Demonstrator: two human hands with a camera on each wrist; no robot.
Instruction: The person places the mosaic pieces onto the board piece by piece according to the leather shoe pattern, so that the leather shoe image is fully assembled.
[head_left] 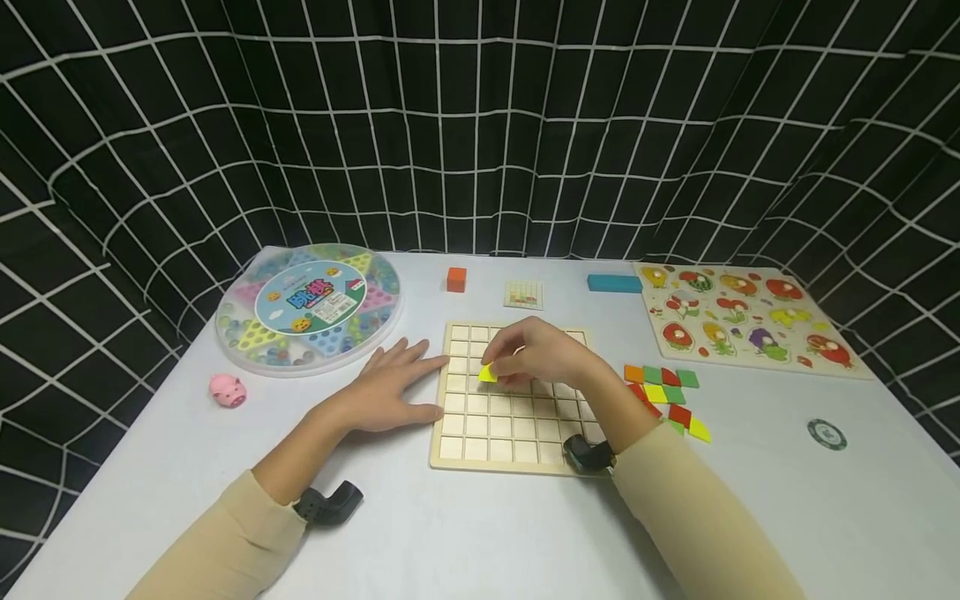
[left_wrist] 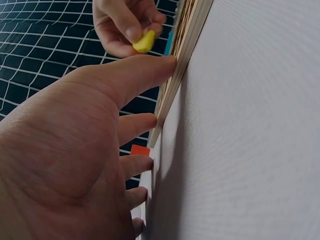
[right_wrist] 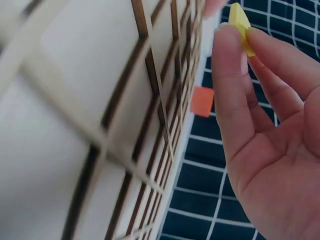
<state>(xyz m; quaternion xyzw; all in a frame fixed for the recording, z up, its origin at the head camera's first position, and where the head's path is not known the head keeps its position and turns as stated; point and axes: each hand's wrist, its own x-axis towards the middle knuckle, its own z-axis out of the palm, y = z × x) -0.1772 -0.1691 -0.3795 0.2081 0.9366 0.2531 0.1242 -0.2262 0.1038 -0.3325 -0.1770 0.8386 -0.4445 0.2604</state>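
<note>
Over the upper middle of a wooden grid board (head_left: 477,427), my right hand (head_left: 536,354) pinches a small yellow tile (head_left: 487,374) between thumb and fingertips. In the right wrist view the yellow tile (right_wrist: 241,27) sticks up past the fingertips, held off the board's raised grid lines. My left hand (head_left: 386,387) lies with fingers spread at the board's left side. Its thumb and index fingertip touch the board's edge (left_wrist: 186,55), as the left wrist view shows, and the other fingers rest on the white table. The grid squares that show hold no tiles.
Right of the board lie several red, green, yellow and orange tiles (head_left: 654,393). Behind it are an orange cube (head_left: 456,279), a small pattern card (head_left: 523,293) and a blue block (head_left: 614,283). A round game case (head_left: 330,350), pink pig (head_left: 227,390), fruit puzzle (head_left: 720,354) and poker chip (head_left: 827,434) stand around.
</note>
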